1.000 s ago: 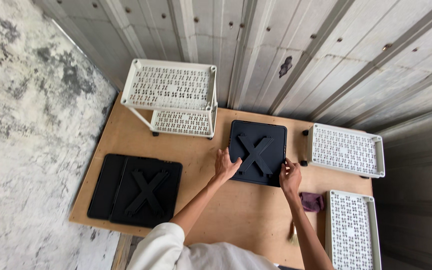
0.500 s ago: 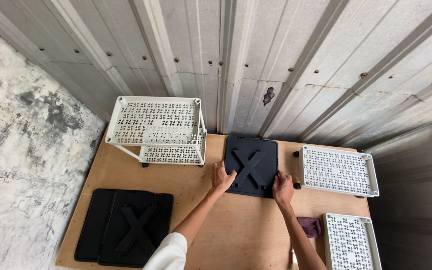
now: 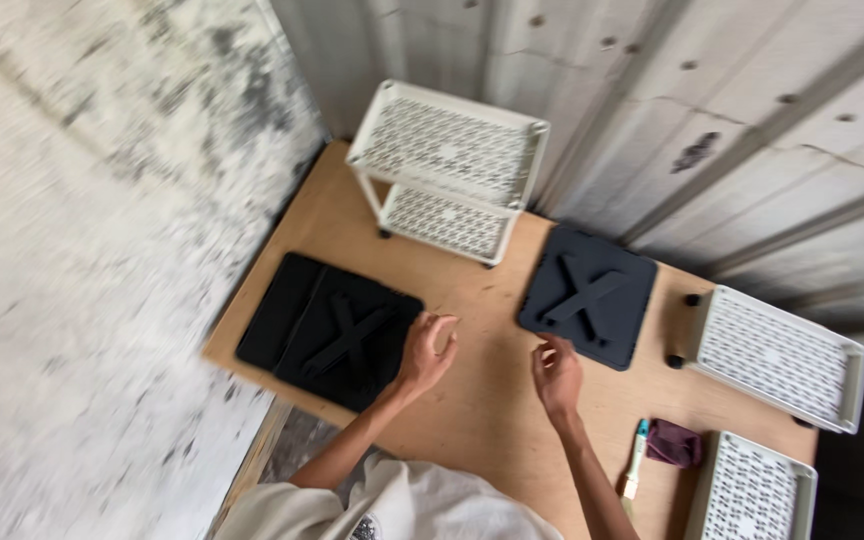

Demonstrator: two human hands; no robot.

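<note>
My left hand hovers with loosely curled fingers at the right edge of a stack of black square panels whose top one has a raised X. It holds nothing. My right hand is also empty, fingers apart, just in front of a single black X panel lying flat on the wooden board. Neither hand clearly touches a panel.
A white two-tier perforated rack stands at the back against a corrugated metal wall. Two white perforated trays lie at the right. A small brush and a purple cloth lie near the front right. Rough concrete floor at the left.
Both hands have come off the single black panel and pulled back toward me; my left hand has swung left to the black stack. The camera has turned and moved closer.
</note>
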